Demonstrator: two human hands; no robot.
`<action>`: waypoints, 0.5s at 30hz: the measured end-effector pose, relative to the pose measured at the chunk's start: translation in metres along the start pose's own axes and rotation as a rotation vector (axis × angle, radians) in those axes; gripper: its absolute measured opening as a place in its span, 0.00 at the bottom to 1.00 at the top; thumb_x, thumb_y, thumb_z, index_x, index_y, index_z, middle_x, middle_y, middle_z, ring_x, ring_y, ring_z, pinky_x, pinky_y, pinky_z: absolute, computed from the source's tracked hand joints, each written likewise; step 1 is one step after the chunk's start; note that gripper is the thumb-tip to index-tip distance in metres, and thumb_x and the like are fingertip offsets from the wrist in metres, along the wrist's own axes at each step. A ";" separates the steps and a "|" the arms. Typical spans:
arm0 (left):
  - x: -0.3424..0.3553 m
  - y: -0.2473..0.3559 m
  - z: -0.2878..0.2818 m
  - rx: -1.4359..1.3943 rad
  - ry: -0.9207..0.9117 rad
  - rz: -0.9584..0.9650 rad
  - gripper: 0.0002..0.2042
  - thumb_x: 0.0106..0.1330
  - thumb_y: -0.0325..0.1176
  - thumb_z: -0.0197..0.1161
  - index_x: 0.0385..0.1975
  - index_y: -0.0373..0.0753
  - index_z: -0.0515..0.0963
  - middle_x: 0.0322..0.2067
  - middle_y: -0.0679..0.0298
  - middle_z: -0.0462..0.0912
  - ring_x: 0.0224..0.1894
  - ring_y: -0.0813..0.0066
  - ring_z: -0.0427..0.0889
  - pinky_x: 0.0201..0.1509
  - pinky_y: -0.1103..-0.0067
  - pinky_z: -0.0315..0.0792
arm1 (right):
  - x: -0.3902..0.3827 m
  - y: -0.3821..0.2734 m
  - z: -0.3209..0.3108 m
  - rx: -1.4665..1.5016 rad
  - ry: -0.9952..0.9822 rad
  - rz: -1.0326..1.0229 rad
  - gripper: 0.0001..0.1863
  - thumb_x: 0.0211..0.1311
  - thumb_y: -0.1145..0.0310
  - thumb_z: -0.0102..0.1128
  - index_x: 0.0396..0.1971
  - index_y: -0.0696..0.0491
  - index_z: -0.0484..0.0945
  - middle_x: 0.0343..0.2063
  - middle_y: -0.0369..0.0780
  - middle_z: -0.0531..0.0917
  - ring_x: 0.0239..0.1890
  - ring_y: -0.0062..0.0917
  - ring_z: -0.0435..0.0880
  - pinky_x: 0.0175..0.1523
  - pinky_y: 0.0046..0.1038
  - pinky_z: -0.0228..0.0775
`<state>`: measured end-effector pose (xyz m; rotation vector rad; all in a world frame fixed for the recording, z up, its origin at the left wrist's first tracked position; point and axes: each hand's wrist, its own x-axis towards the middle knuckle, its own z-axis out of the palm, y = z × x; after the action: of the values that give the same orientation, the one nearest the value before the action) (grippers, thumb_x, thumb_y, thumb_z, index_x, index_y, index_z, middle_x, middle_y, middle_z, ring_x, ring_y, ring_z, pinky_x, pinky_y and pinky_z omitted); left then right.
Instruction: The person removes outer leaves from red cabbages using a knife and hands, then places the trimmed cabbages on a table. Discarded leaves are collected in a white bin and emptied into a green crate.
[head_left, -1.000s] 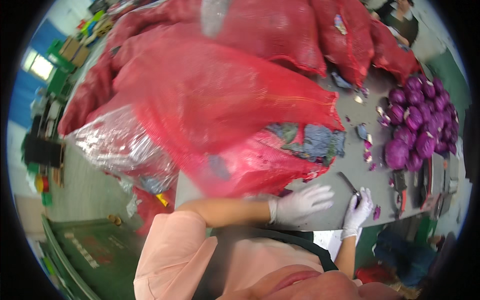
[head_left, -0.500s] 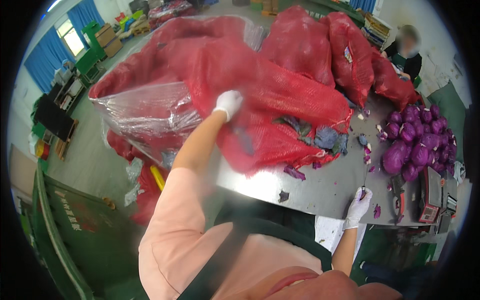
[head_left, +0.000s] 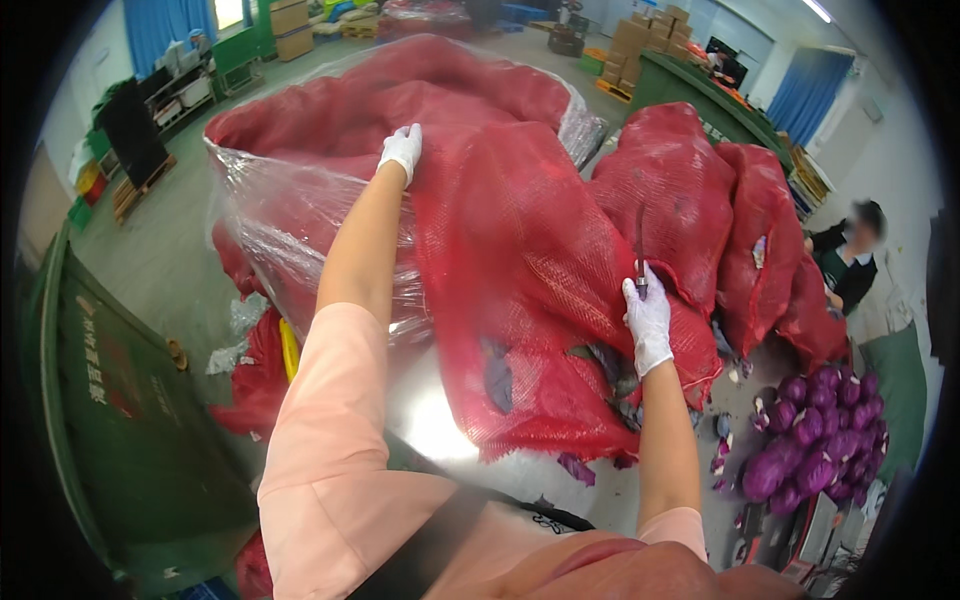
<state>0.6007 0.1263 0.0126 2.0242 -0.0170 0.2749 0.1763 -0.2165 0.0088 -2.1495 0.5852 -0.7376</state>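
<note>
A large red mesh bag [head_left: 500, 240] stretches from the film-wrapped heap onto the metal table [head_left: 425, 405]. My left hand [head_left: 402, 152], in a white glove, is closed on the mesh at its far upper edge. Gloved too, my right hand [head_left: 650, 318] grips a thin-bladed knife [head_left: 640, 240], blade pointing up and away, over the bag's right side. Dark leaves [head_left: 497, 378] show through the mesh near its loose front end. Purple cabbages [head_left: 815, 430] are piled on the table at the right.
Full red mesh bags [head_left: 675, 190] stand behind the table's right part. A co-worker [head_left: 852, 255] is at the far right. To the left rises a green bin [head_left: 130, 420]. Clear film [head_left: 300, 215] wraps the heap of bags, and leaf scraps [head_left: 577, 468] litter the table.
My right hand has lifted the knife from the table's front right up to the bag. My left hand has moved farther away with the mesh, stretching it. The view has shifted.
</note>
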 end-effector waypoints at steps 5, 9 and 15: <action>0.058 -0.053 -0.022 -0.142 -0.123 -0.165 0.27 0.68 0.49 0.59 0.57 0.32 0.77 0.54 0.47 0.82 0.55 0.54 0.82 0.59 0.67 0.72 | -0.009 -0.005 0.017 0.266 -0.190 0.301 0.14 0.63 0.63 0.70 0.25 0.49 0.73 0.14 0.28 0.70 0.11 0.13 0.65 0.16 0.21 0.59; 0.056 -0.064 -0.068 -0.484 -0.282 -0.046 0.12 0.68 0.41 0.64 0.43 0.39 0.82 0.39 0.63 0.87 0.38 0.71 0.83 0.43 0.73 0.75 | -0.010 -0.007 -0.003 0.314 -0.323 0.187 0.12 0.63 0.65 0.69 0.26 0.50 0.74 0.16 0.27 0.70 0.13 0.12 0.66 0.17 0.20 0.59; -0.141 0.104 -0.075 -0.633 -0.642 0.477 0.08 0.66 0.37 0.68 0.39 0.41 0.81 0.32 0.77 0.77 0.34 0.89 0.71 0.38 0.86 0.65 | 0.011 0.093 -0.145 0.065 0.003 0.247 0.11 0.63 0.67 0.67 0.26 0.49 0.73 0.15 0.28 0.70 0.13 0.14 0.66 0.16 0.22 0.57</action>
<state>0.4356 0.1301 0.1076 1.3744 -0.8845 -0.0952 0.0723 -0.3537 0.0163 -1.9725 0.8005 -0.6156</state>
